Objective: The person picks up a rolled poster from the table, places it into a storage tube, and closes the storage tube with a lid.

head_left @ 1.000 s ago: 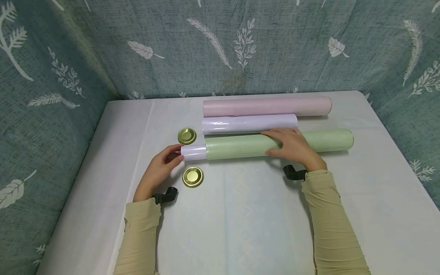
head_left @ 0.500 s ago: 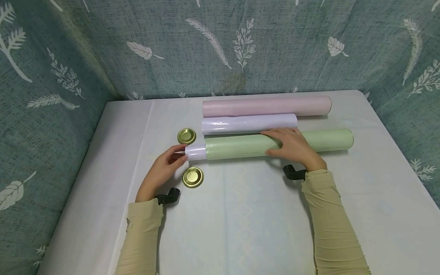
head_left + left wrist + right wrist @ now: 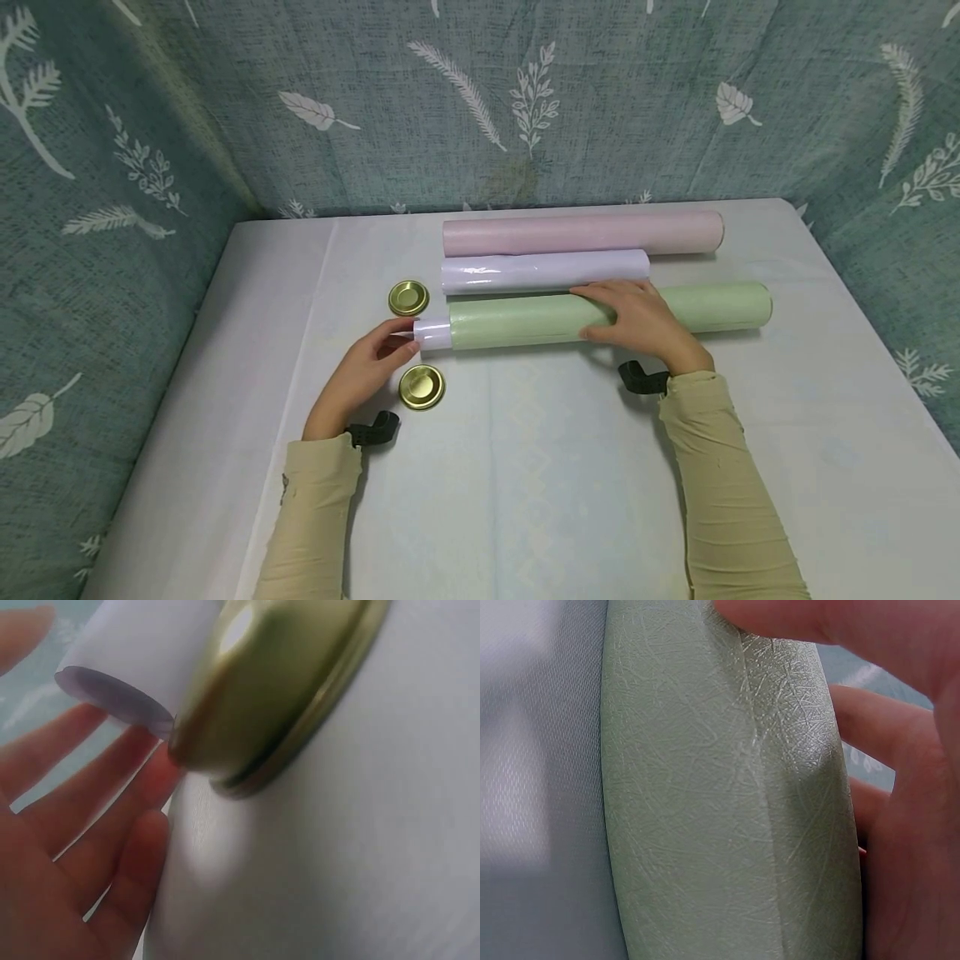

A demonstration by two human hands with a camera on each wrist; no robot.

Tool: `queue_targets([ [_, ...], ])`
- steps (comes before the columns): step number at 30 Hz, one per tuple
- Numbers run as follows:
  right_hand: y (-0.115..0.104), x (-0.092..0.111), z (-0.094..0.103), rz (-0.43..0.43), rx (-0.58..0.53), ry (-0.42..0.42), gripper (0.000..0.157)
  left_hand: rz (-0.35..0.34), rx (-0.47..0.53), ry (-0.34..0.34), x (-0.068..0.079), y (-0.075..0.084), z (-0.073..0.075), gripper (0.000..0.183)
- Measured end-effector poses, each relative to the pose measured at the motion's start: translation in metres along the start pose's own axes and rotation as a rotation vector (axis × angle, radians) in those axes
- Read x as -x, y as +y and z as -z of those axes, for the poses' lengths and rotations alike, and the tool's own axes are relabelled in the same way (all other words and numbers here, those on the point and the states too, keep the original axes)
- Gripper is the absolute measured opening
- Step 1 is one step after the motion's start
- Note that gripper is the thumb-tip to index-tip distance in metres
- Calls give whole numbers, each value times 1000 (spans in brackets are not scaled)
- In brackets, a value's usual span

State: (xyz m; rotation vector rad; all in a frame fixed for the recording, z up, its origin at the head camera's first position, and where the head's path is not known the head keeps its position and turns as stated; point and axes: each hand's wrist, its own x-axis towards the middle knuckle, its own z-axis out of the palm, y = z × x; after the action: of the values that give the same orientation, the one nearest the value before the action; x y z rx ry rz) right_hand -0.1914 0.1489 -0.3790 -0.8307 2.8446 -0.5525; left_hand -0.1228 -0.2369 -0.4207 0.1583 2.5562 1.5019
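A light green roll of embossed wallpaper-like sheet [image 3: 517, 321] lies across the table, and a short length of a glossy white roll [image 3: 433, 335] sticks out of its left end. My left hand [image 3: 363, 375] touches the outer end of that white roll; in the left wrist view its fingers [image 3: 90, 780] are fairly straight, tips at the rim. My right hand [image 3: 645, 321] grips the green roll past its middle, thumb on the near side and fingers over the far side. Gold jar lids lie by the left hand, one behind [image 3: 408, 297] and one in front [image 3: 422, 387].
Behind the green roll lie another glossy white roll [image 3: 543, 272] and a longer pink roll [image 3: 585, 232], roughly parallel to it. A white cloth covers the table [image 3: 562, 500]. Leaf-patterned green fabric [image 3: 615, 100] hangs at the back and both sides.
The left hand has moved right, and the white roll has slid further into the green roll, so less of it sticks out. The right hand and green roll have stayed in place.
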Motion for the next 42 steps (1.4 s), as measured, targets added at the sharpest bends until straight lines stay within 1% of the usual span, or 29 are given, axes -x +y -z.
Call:
queue_targets([
  [6,1,0,0,0,2,6,65,-21,-13,-9,-2,4,-6,54],
  [10,1,0,1,1,1,6,65,-5,-25,-10,-2,9,-9,58],
  [15,2,-1,1,-10,0,-4,67,2,-28,7,-2,14,-12,59],
  [18,2,0,0,-8,-4,-6,67,-18,-32,6,-2,16,-14,57],
  [23,2,-1,0,-2,-3,-9,67,-77,-17,-4,-2,18,-19,52],
  [28,1,-1,-1,-4,10,-21,66,-98,3,-24,0,22,-23,49],
  [33,0,-1,1,-6,16,-24,66,-86,14,-56,0,24,-25,48],
  [42,1,-1,1,-5,19,-16,65,-21,47,-148,-2,30,-33,56],
])
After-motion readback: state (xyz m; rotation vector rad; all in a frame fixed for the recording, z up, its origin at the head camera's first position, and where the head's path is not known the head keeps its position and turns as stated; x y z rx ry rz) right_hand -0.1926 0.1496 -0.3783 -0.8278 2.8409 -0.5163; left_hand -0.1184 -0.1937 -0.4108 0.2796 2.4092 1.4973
